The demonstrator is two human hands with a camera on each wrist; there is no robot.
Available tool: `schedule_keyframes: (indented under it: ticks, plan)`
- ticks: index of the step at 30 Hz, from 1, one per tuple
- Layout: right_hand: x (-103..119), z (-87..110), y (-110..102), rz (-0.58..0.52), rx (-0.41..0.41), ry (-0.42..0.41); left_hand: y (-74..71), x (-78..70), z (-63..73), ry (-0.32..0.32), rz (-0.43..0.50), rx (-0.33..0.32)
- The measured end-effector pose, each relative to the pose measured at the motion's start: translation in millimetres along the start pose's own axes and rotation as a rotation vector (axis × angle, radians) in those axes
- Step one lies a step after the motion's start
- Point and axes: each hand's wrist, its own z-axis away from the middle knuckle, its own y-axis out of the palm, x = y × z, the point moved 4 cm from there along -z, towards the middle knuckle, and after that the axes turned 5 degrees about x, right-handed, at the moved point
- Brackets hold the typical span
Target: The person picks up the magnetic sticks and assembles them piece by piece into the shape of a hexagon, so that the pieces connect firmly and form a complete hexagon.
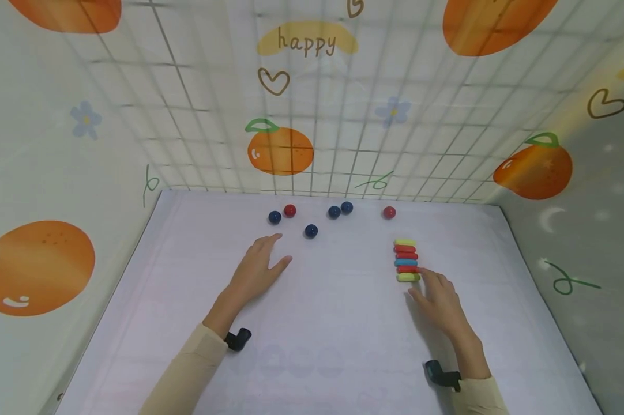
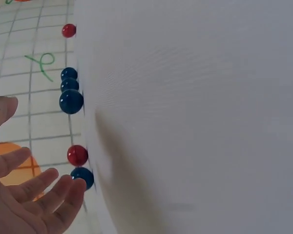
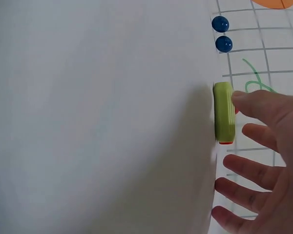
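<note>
A row of short ribbed sticks [image 1: 406,263] lies on the right of the white table, yellow-green at both ends with red and blue ones between. My right hand [image 1: 439,302] is at the near end of this row, its fingers spread and nothing in its grasp. In the right wrist view, the thumb overlaps the front yellow-green stick [image 3: 224,114]. My left hand [image 1: 255,271] reaches over the left part of the table, fingers loosely extended and holding nothing. Just beyond its fingertips are a dark blue ball [image 1: 274,217] and a red ball [image 1: 289,210].
Farther right stand another dark blue ball [image 1: 311,231], a pair of dark blue balls [image 1: 340,210] and a second red ball [image 1: 389,212]. A patterned cloth with a grid [image 1: 343,144] rises behind the table's back edge [image 1: 322,195]. Similar cloth hangs at both sides.
</note>
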Motion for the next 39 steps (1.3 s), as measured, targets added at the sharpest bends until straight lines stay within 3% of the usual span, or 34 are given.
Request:
schedule_keyframes:
  ticks: [10, 20, 29, 39]
  plan:
    - [-4, -3.8, 1, 0.000, -0.018, -0.017, 16.7, -5.7, -51.1, 0.020, 0.070, 0.030]
    - [-6, -5.2, 2, 0.042, -0.059, -0.055, 27.8, -12.9, -83.6, 0.008, 0.100, 0.051]
    - [-5, -6.5, 2, 0.074, -0.055, -0.025, 39.2, -15.7, -101.5, 0.031, 0.137, 0.068]
    - [-5, -7.3, 2, 0.087, -0.068, -0.033, 44.5, -10.8, -106.1, -0.003, 0.136, 0.066]
